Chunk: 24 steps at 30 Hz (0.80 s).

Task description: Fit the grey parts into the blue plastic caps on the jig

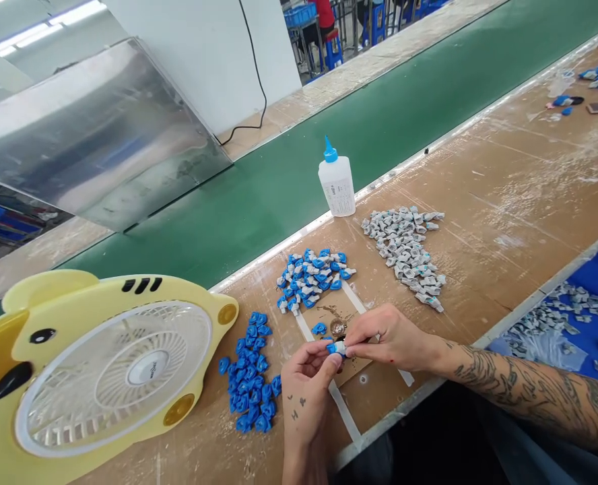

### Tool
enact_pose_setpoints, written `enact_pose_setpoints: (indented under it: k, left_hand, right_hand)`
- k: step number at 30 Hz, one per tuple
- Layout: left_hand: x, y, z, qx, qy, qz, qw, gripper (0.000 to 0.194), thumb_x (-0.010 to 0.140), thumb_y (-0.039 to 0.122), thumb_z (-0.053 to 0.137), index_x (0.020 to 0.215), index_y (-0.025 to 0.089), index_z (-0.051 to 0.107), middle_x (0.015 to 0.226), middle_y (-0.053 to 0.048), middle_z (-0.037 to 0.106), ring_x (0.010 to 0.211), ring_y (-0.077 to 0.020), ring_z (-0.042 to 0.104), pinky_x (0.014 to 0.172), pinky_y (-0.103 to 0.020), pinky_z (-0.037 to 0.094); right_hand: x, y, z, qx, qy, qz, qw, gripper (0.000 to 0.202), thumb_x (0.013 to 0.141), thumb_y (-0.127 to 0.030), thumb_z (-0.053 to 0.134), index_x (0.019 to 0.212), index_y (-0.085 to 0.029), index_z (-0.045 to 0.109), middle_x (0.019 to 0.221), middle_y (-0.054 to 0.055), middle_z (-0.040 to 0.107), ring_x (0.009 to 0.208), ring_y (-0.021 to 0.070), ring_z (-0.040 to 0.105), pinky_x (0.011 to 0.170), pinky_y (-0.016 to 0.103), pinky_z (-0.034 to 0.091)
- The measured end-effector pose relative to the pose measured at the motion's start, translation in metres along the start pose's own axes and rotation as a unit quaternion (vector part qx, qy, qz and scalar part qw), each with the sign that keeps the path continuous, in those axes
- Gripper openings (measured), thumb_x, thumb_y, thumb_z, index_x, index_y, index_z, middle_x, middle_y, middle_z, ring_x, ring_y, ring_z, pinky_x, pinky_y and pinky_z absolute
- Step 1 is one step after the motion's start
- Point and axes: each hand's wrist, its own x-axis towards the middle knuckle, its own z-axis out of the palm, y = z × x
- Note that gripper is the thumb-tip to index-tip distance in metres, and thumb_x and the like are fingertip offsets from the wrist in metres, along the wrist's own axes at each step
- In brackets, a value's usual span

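Observation:
Near the table's front edge my left hand (312, 377) pinches the blue end of a small blue-and-grey piece (337, 347). The fingers of my right hand (382, 337) close on the grey end of that same piece. Just behind my fingers sits a small round container (337, 328), with a loose blue part (319, 329) to its left. A pile of blue parts (251, 377) lies left of my left hand. Behind my hands is a pile of joined blue-and-grey pieces (312, 276). Grey parts (407, 249) are heaped farther right.
A yellow animal-shaped fan (112, 364) fills the left. A white bottle with a blue nozzle (337, 185) stands beside the green belt (279, 182). Below the table edge at right, a blue bin (589, 343) holds more grey parts. A metal panel (102, 135) leans behind.

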Motion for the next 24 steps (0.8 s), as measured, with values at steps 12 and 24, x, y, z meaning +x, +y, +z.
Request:
enact_pose_setpoints:
  k: [12, 24]
  left_hand:
    - [0.011, 0.002, -0.080, 0.392, 0.009, 0.213, 0.895, 0.036, 0.081, 0.043, 0.067, 0.110, 0.024, 0.076, 0.113, -0.011, 0.074, 0.087, -0.0243, 0.073, 0.070, -0.033, 0.061]
    - [0.024, -0.012, -0.111, 0.657, -0.148, 0.200, 0.711, 0.036, 0.095, 0.017, 0.038, 0.103, 0.027, 0.072, 0.094, -0.005, 0.071, 0.076, -0.0171, 0.072, 0.062, -0.024, 0.052]
  right_hand:
    - [0.049, 0.017, -0.042, -0.156, 0.030, 0.110, 0.981, 0.010, 0.086, -0.020, 0.071, 0.085, -0.016, 0.079, 0.079, 0.003, 0.078, 0.068, 0.0142, 0.069, 0.065, 0.022, 0.050]
    - [0.078, 0.030, -0.082, -0.371, -0.021, 0.085, 0.925, 0.013, 0.089, -0.017, 0.064, 0.091, -0.016, 0.077, 0.087, 0.007, 0.075, 0.080, 0.0190, 0.066, 0.076, 0.029, 0.047]
